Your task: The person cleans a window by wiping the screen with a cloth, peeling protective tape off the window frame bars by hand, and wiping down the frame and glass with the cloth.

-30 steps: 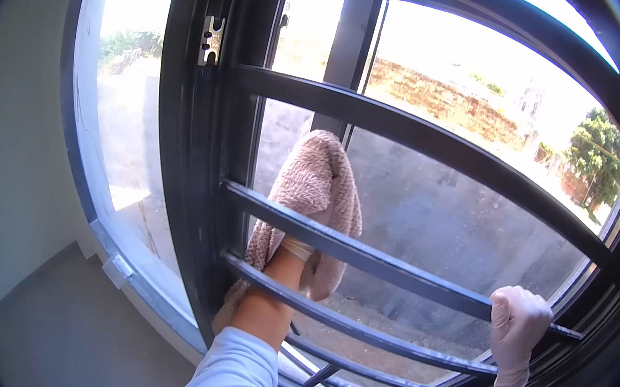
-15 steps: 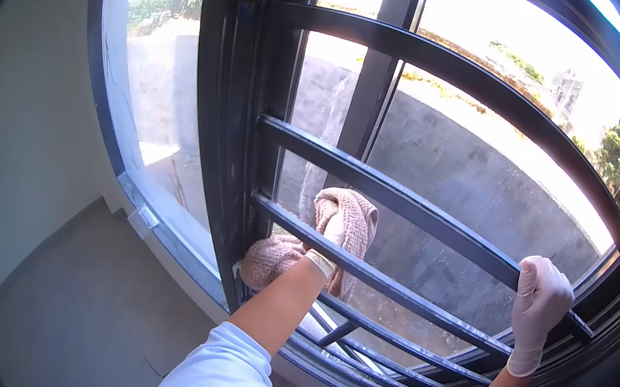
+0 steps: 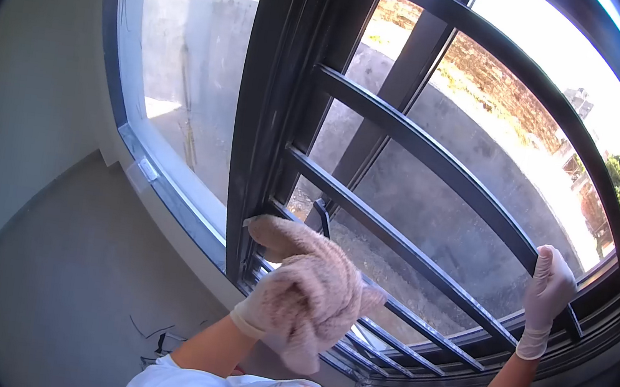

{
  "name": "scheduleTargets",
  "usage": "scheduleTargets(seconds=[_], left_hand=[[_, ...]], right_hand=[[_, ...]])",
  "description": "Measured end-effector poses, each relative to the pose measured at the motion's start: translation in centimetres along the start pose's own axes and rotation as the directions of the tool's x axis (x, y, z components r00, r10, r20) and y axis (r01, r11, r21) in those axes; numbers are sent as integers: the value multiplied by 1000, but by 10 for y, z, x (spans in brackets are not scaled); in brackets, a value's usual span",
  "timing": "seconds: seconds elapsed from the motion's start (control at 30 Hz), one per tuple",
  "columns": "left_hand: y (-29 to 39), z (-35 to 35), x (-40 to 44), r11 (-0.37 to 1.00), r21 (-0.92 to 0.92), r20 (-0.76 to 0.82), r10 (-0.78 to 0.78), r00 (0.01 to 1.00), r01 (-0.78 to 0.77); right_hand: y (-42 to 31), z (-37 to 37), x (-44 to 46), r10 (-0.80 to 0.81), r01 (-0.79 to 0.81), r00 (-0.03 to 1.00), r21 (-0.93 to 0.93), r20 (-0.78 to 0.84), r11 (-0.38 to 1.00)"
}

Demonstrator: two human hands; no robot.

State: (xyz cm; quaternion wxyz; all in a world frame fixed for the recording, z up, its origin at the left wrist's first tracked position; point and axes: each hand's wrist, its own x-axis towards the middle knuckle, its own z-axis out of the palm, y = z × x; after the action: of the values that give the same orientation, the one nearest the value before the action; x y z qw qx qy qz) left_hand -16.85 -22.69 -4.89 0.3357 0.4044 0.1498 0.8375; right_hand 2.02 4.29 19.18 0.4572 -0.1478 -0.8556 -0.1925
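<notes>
A crumpled pinkish-brown cloth (image 3: pixel 321 292) is bunched up in front of the lower bars, on the near side of the dark window grille (image 3: pixel 417 141). My left hand (image 3: pixel 265 308), in a pale translucent glove, is closed on this cloth, whose folds hide most of the fingers. At the right, my right hand (image 3: pixel 550 289), gloved too, is wrapped round the end part of one grille bar (image 3: pixel 473 186). Behind the bars stands the glass pane in its dark frame.
A dark handle (image 3: pixel 321 214) shows behind the bars, above the cloth. On the left are a window sill (image 3: pixel 170 199) with a small clear piece on it, a pale wall (image 3: pixel 35 98) and the grey floor (image 3: pixel 77 265). Thin dark wires (image 3: pixel 153 333) lie low.
My left hand has drawn the cloth back from behind the bars to their near side, lower down. My right hand keeps its hold on the bar. The view has tilted and shifted.
</notes>
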Motion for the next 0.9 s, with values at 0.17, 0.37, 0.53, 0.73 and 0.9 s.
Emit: scheduleTargets(seconds=[0.17, 0.37, 0.53, 0.73, 0.9], left_hand=[[27, -30, -113, 201, 885, -425, -20, 905, 420], [8, -32, -103, 761, 630, -473, 218, 854, 154], [-37, -50, -16, 782, 623, -357, 274, 893, 9], [-152, -174, 60, 985, -34, -544, 125, 830, -170], [-63, -90, 163, 957, -47, -251, 268, 930, -288]], right_hand=[[8, 2, -3, 60, -59, 998, -4, 26, 998], [23, 9, -10, 121, -121, 993, -31, -16, 992], [17, 6, -9, 127, -127, 992, -29, 4, 992], [8, 1, -7, 69, -69, 998, 38, 3, 997], [3, -2, -6, 85, -89, 995, 70, 56, 994]])
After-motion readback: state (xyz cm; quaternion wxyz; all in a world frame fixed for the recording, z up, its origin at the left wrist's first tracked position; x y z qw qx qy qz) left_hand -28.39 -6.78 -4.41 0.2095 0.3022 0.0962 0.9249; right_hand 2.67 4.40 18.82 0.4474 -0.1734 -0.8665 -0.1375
